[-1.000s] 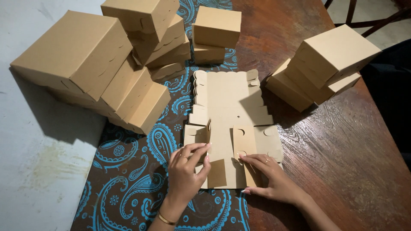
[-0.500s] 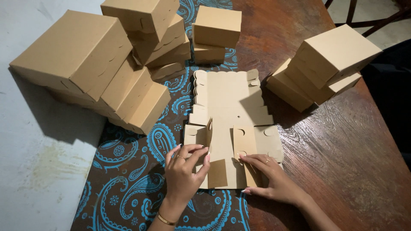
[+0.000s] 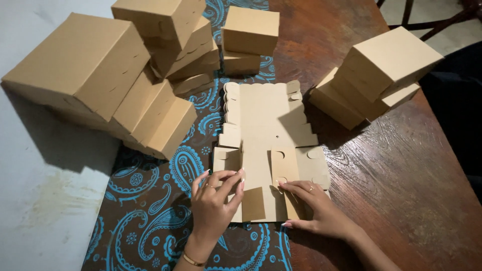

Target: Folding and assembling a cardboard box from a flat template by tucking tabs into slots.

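A flat die-cut cardboard box blank lies on the wooden table, partly over a brown cloth with blue paisley. My left hand pinches the blank's near left flap, which stands partly raised. My right hand lies flat with fingers spread on the blank's near right part, pressing it down. A small flap near the front edge between my hands is folded up.
Folded cardboard boxes stand around: a large one with slanted ones leaning on it at the left, a stack behind, two stacked at the back, and a pile at the right.
My left hand's fingers have shifted slightly on the near left flap, lifting it a little. My right hand stays pressed on the blank.
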